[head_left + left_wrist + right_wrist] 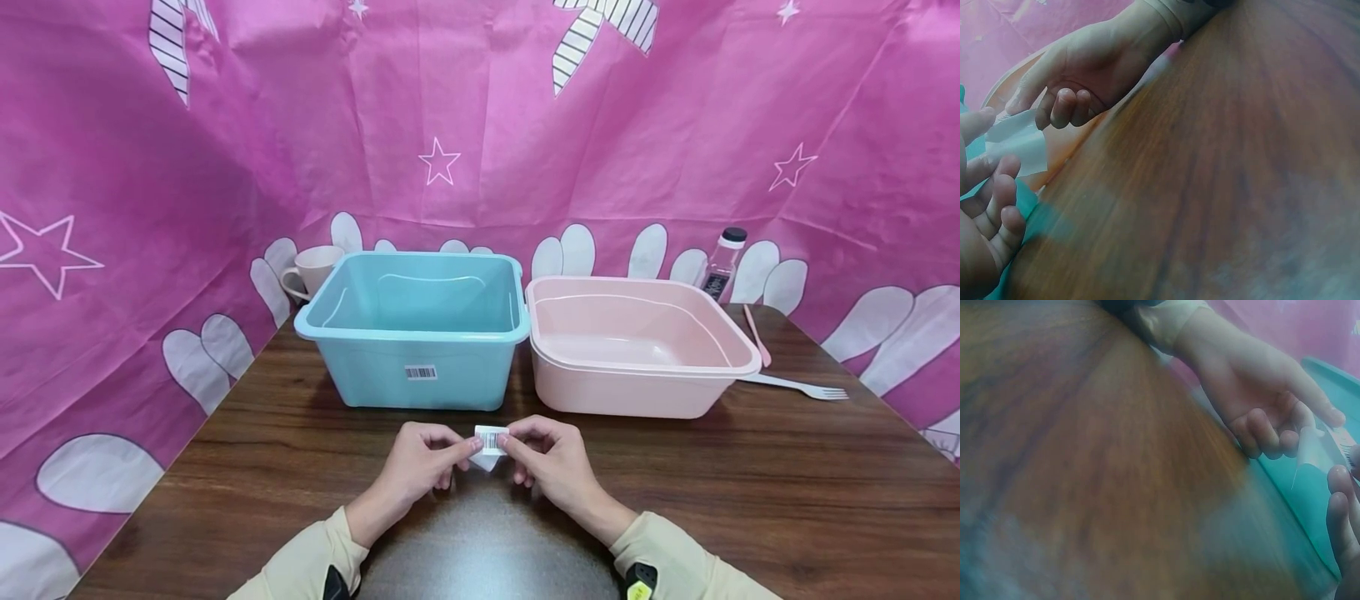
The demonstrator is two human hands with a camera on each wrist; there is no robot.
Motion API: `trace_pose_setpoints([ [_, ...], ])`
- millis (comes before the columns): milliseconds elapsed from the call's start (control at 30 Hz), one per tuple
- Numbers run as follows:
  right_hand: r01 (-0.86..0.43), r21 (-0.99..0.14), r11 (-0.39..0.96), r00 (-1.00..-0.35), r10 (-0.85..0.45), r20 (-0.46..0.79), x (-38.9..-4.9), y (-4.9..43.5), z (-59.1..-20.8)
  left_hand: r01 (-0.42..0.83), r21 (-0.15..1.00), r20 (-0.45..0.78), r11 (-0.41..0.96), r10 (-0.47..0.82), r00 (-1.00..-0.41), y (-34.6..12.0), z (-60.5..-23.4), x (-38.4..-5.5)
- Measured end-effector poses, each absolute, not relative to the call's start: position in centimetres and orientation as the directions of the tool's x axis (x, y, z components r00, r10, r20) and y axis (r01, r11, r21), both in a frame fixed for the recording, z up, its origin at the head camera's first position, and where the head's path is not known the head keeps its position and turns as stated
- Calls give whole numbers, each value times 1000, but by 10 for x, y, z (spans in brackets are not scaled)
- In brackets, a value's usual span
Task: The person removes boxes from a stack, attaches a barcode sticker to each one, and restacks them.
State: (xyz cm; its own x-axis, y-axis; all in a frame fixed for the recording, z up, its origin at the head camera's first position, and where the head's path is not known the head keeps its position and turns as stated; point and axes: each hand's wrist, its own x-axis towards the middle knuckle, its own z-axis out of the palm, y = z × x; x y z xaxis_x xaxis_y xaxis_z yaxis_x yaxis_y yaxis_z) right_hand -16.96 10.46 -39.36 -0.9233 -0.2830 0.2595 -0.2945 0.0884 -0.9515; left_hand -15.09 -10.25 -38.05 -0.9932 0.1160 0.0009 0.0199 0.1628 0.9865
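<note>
Small rectangular white paper-like barcode label [492, 438] is held over the dark brown wooden worktop [262, 450], near-edge side; head cam gets the printed face, left wrist cam pretty much just blank white. The left hand [422, 460] pinches one end and the right hand [557, 463] the other, with a light blue plastic tub [375, 375] and pale pink plastic basin [622, 394] sitting toward the far edge.

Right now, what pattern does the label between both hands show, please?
The label is white with dark barcode stripes, clearest in the head view.

Blue tub [465, 367], pink tub [630, 393] block forward; sides passable.
</note>
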Motion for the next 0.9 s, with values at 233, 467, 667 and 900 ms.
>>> trace_pose_setpoints([
  [233, -277, -955, 102, -936, -251, 245, -170, 104, -392, 28, 987, 9, 157, 118, -993, -103, -381, -151],
  [467, -273, -960, 68, -945, -207, 254, -168, 104, -392, 23, 989, 5, 146, 125, -992, -102, -382, -151],
  [667, -275, -960, 54, -948, -183, 261, -169, 105, -390, 29, 989, 10, 146, 130, -991, -102, -381, -152],
  [900, -269, -962, 41, -951, -171, 259, -168, 105, -388, 34, 990, 16, 138, 130, -991, -103, -381, -152],
])
